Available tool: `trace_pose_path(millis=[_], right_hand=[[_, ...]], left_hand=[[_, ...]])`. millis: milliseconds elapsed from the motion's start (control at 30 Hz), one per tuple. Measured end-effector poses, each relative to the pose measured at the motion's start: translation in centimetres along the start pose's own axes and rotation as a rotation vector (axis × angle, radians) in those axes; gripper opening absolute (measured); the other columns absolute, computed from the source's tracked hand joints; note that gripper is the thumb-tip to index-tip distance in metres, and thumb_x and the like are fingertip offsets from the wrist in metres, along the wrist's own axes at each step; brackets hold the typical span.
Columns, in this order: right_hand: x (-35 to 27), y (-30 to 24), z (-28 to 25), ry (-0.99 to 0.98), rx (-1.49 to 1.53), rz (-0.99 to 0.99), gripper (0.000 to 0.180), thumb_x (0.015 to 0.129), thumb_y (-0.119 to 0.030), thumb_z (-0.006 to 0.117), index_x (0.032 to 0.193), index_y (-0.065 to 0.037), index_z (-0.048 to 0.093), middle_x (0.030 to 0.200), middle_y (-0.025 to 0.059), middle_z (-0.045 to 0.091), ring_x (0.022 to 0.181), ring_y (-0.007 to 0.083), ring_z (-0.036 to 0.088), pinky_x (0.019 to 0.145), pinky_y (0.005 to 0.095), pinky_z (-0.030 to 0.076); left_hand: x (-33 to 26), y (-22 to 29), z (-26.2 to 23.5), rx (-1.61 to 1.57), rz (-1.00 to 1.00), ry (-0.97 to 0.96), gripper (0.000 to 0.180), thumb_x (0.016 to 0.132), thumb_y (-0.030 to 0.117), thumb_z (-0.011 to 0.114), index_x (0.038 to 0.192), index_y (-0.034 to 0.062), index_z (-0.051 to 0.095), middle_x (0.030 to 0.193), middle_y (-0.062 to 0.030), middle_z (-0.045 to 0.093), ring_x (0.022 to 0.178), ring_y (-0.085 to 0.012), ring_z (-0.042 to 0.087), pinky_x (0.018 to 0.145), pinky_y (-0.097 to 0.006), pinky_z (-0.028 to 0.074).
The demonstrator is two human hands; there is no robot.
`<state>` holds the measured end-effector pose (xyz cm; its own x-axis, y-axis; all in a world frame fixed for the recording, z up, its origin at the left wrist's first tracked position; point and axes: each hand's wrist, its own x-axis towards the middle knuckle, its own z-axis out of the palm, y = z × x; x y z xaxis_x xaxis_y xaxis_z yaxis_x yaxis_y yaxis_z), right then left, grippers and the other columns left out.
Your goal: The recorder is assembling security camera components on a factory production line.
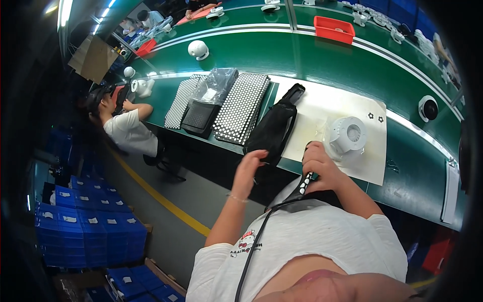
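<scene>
One spotted strip (pixel 305 184) fills the right hand (pixel 320 166) at the table (pixel 425 176) edge; left hand (pixel 245 176), grip unclear, is beside the bag (pixel 274 126); bare mat (pixel 308 108) separates bag and device (pixel 347 135).

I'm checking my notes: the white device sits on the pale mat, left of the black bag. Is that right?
The side is wrong: in the head view, the white device sits on the pale mat, right of the black bag.
</scene>
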<state>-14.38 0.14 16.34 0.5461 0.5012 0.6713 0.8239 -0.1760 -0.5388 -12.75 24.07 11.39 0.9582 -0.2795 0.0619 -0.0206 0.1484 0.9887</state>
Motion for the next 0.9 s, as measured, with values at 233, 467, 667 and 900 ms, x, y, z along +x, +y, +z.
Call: trace_pose_path(millis=[233, 467, 667, 900], right_hand=[[0.0, 1.7, 3.3, 0.286, 0.196, 0.090, 0.054, 0.082, -0.055, 0.030, 0.064, -0.007, 0.046, 0.072, 0.0056, 0.045, 0.076, 0.0228, 0.042, 0.080, 0.0350, 0.028], [-3.1, 3.7, 3.7, 0.654, 0.444, 0.507, 0.060, 0.082, -0.056, 0.032, 0.108, -0.004, 0.041, 0.119, 0.0113, 0.034, 0.110, 0.0189, 0.034, 0.089, 0.0319, 0.025], [-4.8, 0.1, 3.9, 0.606, 0.724, 0.741, 0.069, 0.076, -0.020, 0.060, 0.128, -0.009, 0.016, 0.117, 0.0089, 0.036, 0.103, 0.0187, 0.040, 0.085, 0.0323, 0.033], [-5.8, 1.9, 2.6, 0.777, 0.590, 0.829, 0.024, 0.088, -0.017, 0.044, 0.109, -0.006, 0.040, 0.089, -0.0009, 0.045, 0.078, 0.0068, 0.042, 0.071, 0.0208, 0.036]], left_hand=[[0.8, -2.6, 8.2, -0.528, -0.424, -0.361, 0.042, 0.089, 0.035, 0.036, 0.122, 0.0080, 0.036, 0.116, -0.0038, 0.042, 0.106, -0.0118, 0.040, 0.087, -0.025, 0.032], [3.5, -4.7, 5.1, -0.145, -0.190, 0.184, 0.037, 0.074, 0.018, 0.065, 0.099, -0.0017, 0.047, 0.068, 0.0019, 0.048, 0.060, -0.0041, 0.042, 0.051, -0.018, 0.034], [3.7, -0.2, 5.8, -0.058, 0.003, 0.383, 0.019, 0.076, 0.014, 0.064, 0.083, 0.0036, 0.050, 0.065, 0.0051, 0.049, 0.052, 0.0000, 0.037, 0.045, -0.015, 0.029], [1.6, 1.8, 5.3, -0.010, -0.037, 0.045, 0.017, 0.070, -0.001, 0.063, 0.082, 0.0007, 0.051, 0.075, 0.0001, 0.054, 0.067, -0.0055, 0.050, 0.061, -0.018, 0.040]])
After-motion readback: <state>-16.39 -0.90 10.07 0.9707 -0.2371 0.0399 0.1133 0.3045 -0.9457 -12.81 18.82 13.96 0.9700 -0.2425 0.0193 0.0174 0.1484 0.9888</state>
